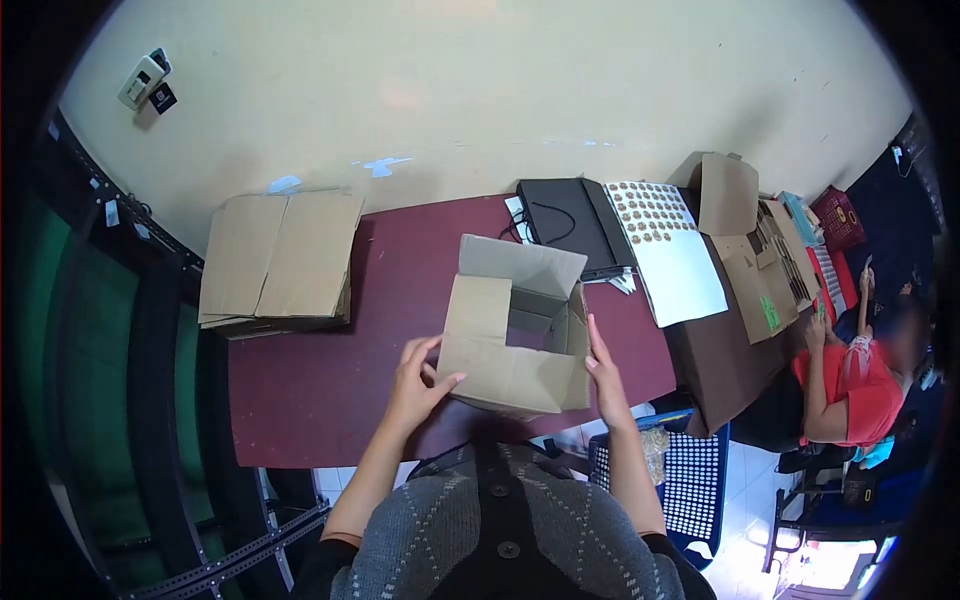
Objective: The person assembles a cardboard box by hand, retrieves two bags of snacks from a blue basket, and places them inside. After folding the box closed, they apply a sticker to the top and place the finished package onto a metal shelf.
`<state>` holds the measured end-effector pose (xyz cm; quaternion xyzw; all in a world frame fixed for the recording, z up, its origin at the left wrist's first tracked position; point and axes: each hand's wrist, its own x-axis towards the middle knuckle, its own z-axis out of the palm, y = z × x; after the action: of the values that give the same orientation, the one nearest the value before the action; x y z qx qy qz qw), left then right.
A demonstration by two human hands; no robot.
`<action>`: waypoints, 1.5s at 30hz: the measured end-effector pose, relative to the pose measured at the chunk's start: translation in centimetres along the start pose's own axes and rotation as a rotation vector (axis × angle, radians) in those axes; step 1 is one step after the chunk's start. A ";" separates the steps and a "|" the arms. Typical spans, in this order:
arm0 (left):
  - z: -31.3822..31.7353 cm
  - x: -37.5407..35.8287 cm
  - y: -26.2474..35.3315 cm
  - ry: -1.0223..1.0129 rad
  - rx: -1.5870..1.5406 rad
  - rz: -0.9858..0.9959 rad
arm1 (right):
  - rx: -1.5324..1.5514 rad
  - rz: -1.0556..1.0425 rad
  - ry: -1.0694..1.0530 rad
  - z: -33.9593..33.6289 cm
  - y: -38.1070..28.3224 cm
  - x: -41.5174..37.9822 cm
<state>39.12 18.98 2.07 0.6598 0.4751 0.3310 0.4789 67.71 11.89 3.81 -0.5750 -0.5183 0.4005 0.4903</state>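
A: Where was the box (515, 335) when you had it?

B: You had it on the dark red table (320, 390), near the edge at six o'clock, flaps up and the top open. Your left hand (418, 385) was spread open against the near-left flap, thumb laid on the outside, fingers curled toward the corner. Your right hand (603, 372) lay flat and open along the right wall. Neither hand was closed round anything; you were pressing, not gripping.

A: What could have gone wrong?

B: The box sat close to the table edge, so a hard push toward you could have slid it off into your lap. Uneven pressure from the two palms might have buckled a wall or creased a flap.

A: And around it?

B: A stack of flat cardboard (280, 262) lay at ten o'clock, a black bag (568, 222) at one o'clock, a sheet of round stickers (662, 240) beside it. Another person (850, 385) sat at three o'clock.

A: Any writing to read?

B: None you could have made out; the stickers were too small to read
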 end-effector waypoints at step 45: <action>4.8 7.8 -0.3 -0.190 0.957 0.359 | -0.614 -0.142 0.064 5.8 -6.1 4.5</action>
<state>45.84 24.81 0.08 0.9032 0.4071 0.0920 0.1004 61.46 17.08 8.80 -0.6709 -0.6381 0.1717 0.3365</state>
